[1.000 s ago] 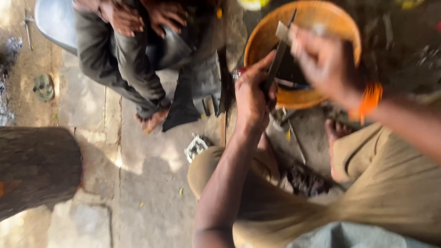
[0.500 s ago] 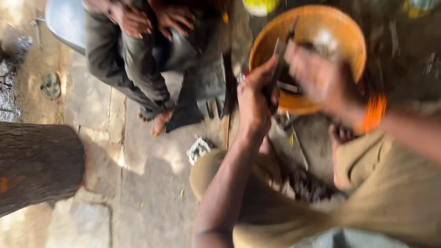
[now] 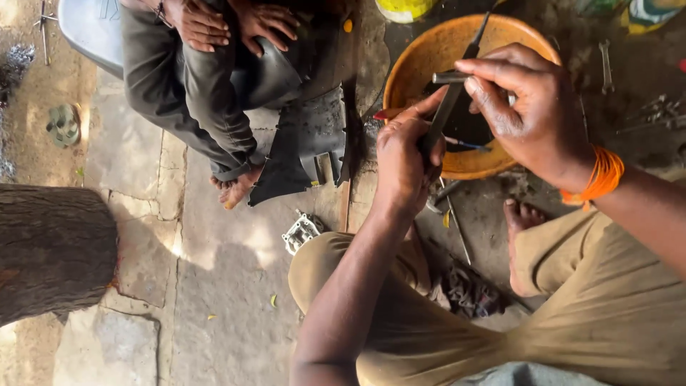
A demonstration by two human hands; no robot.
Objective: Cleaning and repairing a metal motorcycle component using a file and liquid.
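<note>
**Hands draw lower and steadier over the orange basin**

Since a second ago the view has sharpened and slid: the orange basin [image 3: 429, 61] now sits higher and more central, and both hands have come closer together above its near rim. The left hand [image 3: 401, 161] is wrapped round the lower part of a long dark tool [image 3: 446, 107], a slim rod or file that slants up across the basin. The right hand [image 3: 532, 118], an orange thread band [image 3: 599, 177] at its wrist, pinches a short dark metal pin [image 3: 450, 76] at the tool's upper part, fingertips closed on it. So both hands are clamped — one on the tool, one on the small part — and nearly touching.

How far the work has got is hard to judge: the pin is held against the tool, and nothing shows whether it is being cleaned, fitted or freed. Dark liquid lies in the basin beneath them.

Just below the basin, loose rods and a dark rag [image 3: 468, 293] lie on the ground between the person's knees in tan trousers. To the basin's left lies a black plastic panel [image 3: 304, 150], and a small metal casting [image 3: 301, 231] below that. Further left a second person sits, hands [image 3: 229, 21] on knees, bare foot [image 3: 232, 189] on the paving. A tree trunk [image 3: 53, 250] stands well apart at the far left.
</note>
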